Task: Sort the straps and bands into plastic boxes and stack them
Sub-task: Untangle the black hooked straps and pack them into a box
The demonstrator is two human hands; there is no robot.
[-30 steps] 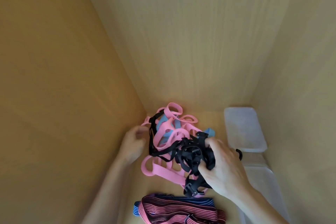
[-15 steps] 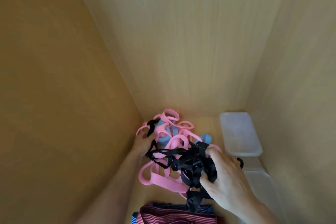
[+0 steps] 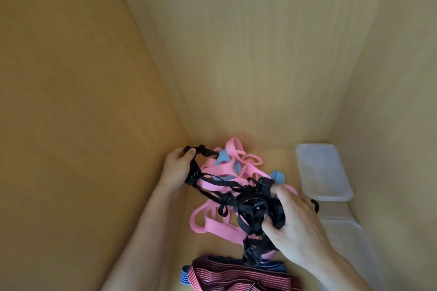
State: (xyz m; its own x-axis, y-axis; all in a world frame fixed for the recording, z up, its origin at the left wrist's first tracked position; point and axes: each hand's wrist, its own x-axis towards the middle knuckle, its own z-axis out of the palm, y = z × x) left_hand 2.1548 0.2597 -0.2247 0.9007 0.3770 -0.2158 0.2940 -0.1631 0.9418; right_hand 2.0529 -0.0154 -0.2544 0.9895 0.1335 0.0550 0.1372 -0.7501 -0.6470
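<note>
Inside a cabinet-like space of pale yellow wood-grain board.

At far left, a side panel (image 3: 71, 101) in deeper shade, slanting down to meet the floor board (image 3: 281, 160) at a corner. At the foot of that panel, the left hand (image 3: 176, 168), fingers curled round one end of the black straps (image 3: 248, 205), gripping a buckled end up near the corner.

Behind, a broad back panel (image 3: 248, 42), lighter, with fine vertical grain.

In the middle of the floor board, close to the back panel, a loose heap of pink bands (image 3: 220, 227), with blue bands (image 3: 223, 157) poking out among them. Across the heap, the black straps, drawn from the left hand down to a tangled knot of webbing and buckles. Round that knot, the right hand (image 3: 298, 227), thumb and fingers closed on it, held over the near side of the heap, one buckle dangling beneath.

At the bottom edge, nearest the camera, dark red striped bands (image 3: 236, 276), and a blue striped band (image 3: 185, 275) peeking out at their left.

Further right, along the foot of the right side panel (image 3: 402, 78), two translucent pieces in line: a far plastic box (image 3: 324, 172) lying flat by the back corner, and a near plastic box (image 3: 350, 243), partly hidden by the right wrist. Hard to tell whether box or lid in either case.
</note>
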